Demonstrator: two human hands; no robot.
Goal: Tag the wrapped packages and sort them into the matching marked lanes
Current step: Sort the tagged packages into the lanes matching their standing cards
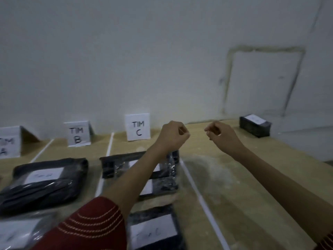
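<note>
Left hand (pixel 173 136), right hand (pixel 220 135): raised, fingers curled, any pinch too blurred to tell | lone package (pixel 255 126): far right by wall, long axis roughly left-right, label up | lane C packages (pixel 153 230): before TIM C sign (pixel 137 127)

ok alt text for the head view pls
The left hand and right hand hover with curled fingers over a wooden table; black wrapped packages lie in taped lanes before the TIM B sign and TIM C sign.
</note>
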